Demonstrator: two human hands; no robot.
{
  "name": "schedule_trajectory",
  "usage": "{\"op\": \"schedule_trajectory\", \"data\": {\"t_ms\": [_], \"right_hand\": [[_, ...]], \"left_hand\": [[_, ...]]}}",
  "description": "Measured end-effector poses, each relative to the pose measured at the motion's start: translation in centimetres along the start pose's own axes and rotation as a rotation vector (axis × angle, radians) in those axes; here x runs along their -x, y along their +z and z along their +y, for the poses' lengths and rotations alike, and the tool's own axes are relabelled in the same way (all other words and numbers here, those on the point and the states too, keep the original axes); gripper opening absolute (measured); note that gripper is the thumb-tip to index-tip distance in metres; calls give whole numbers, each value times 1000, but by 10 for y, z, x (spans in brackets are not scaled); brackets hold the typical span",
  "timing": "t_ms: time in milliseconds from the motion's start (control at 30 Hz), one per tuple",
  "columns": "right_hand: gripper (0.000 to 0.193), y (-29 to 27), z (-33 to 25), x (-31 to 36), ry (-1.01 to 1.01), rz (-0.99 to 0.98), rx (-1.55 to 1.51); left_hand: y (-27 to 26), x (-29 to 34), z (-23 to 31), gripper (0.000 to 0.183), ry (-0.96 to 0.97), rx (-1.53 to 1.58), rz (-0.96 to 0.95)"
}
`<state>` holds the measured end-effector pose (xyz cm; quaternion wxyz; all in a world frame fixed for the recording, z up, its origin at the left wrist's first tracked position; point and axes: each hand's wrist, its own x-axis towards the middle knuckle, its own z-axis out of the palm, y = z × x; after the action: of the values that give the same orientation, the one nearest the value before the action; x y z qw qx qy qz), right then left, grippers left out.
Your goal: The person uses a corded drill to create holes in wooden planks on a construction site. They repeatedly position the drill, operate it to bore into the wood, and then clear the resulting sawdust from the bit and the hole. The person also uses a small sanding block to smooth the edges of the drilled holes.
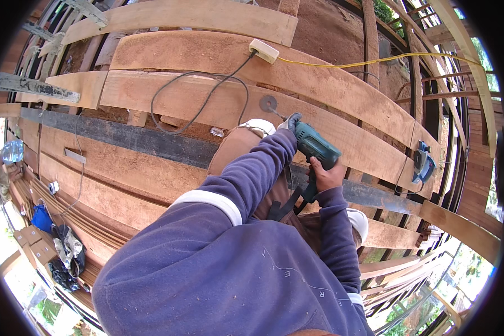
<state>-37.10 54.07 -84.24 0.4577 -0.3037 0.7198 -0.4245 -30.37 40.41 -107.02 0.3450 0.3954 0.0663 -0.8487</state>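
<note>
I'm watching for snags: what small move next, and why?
Perhaps slide the thin dark looped cable farther left: it lies on the brown wooden planks, close to the grey round disc by the tip of the green power drill, which the right hand grips.

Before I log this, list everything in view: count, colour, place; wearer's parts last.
Power drill: one, green and black, centre
Thin round disc: one, grey, at drill's tip
Long wooden boards: many, tan, throughout
Flat strip: one, blackish, across centre
Rectangular socket block: one, white, top centre
Thin cords: several, yellow or dark, scattered
Handheld power tool: one, blue, far right
Clear jug: one, bluish, far left
Cardboard boxes: several, brown, lower left
Left hand: one, purple-sleeved, at drill's front
Right hand: one, purple-sleeved, on drill's handle
</note>
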Motion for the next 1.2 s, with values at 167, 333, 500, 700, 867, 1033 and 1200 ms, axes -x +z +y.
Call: {"op": "schedule_trajectory", "data": {"t_ms": [167, 333, 500, 700, 867, 1033, 1200], "right_hand": [[45, 0, 3, -1, -14, -12, -7], [45, 2, 0, -1, -7, -15, -2], [44, 2, -2, -1, -18, -17, 19], [44, 5, -7, 1, -12, -18, 14], [43, 1, 0, -1, -30, -1, 33], [42, 3, -3, -1, -40, -10, 18], [41, 1, -3, 0, -22, 21, 26]], "left_hand": [[-3, -7, -1, 42, -5, 11, 0], [-9, -15, 0, 41, -24, -2, 22], [-8, -13, 0, 42, -16, 14, 18], [-15, -24, 0, 48, -5, -35, 52], [-15, -27, -6, 53, -6, -73, 62], [-17, -27, -2, 53, -2, -59, 87], [-3, -11, -3, 52, 9, -71, 97]]}}
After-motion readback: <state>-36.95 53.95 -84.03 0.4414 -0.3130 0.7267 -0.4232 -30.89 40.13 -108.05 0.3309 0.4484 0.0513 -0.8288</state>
